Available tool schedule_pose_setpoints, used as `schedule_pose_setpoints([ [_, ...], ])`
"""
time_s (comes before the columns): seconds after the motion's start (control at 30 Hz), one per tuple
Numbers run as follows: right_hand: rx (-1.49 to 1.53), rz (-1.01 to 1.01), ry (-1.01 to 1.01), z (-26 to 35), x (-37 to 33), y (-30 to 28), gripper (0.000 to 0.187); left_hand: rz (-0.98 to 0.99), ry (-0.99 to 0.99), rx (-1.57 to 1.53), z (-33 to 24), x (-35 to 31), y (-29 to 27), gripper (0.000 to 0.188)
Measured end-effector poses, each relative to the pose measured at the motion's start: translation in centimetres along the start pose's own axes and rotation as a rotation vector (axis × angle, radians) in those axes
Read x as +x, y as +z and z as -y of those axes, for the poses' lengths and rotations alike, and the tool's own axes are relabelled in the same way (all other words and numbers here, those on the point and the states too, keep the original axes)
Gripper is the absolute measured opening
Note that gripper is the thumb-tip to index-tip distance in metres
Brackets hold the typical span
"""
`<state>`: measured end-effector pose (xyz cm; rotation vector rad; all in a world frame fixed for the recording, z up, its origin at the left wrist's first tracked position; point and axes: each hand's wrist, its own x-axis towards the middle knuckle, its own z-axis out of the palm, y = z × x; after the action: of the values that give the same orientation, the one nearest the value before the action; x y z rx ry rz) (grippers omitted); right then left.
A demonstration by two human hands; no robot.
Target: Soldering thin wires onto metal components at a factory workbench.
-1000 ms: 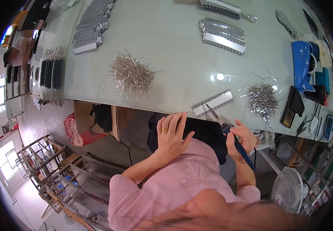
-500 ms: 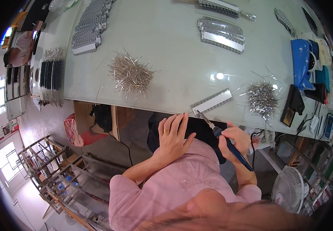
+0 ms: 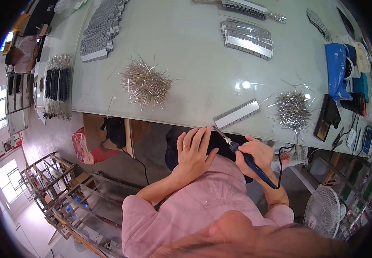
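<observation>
Two-handed at the near edge of the bench (image 3: 203,64), gripped a soldering iron (image 3: 257,170) by its blue handle, clamped in the right hand (image 3: 257,155), and pointed its metal tip (image 3: 221,133) away and to the left. Held the left hand (image 3: 192,146) back-up at the edge, fingers stretched out side by side, thumb apart, near that tip; could not tell of any contact beneath the fingertips. Had a white strip (image 3: 237,114) with grey segmented sides lying slanted on the bench, one end just beside the tip. Saw a smaller heap of silvery pins (image 3: 293,112) right of the strip, a larger heap (image 3: 147,81) well to the left, and stacked strips (image 3: 249,38) farther back.
</observation>
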<state>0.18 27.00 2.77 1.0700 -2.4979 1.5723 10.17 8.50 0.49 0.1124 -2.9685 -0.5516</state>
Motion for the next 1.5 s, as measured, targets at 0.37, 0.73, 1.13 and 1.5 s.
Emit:
schedule_pose_setpoints([
  [0.37, 0.040, 0.002, 0.056, -1.1, -0.9, 0.2, 0.016, -0.029, 0.001, -0.076, 0.5, 0.0, -0.5, 0.066],
  [0.73, 0.383, -0.213, 0.218, -2.1, -3.9, -0.8, 0.015, -0.195, 0.399, -0.320, -0.9, -1.1, -0.2, 0.031],
  [1.13, 0.270, -0.561, 0.275, -3.9, -5.5, -4.3, 0.009, 0.088, 0.150, 0.014, -5.8, 4.5, 3.0, 0.083],
  [1.5, 0.313, -0.598, 0.303, -5.5, -6.3, -4.9, 0.009, 0.123, 0.076, 0.147, -7.0, 4.7, 4.6, 0.084],
])
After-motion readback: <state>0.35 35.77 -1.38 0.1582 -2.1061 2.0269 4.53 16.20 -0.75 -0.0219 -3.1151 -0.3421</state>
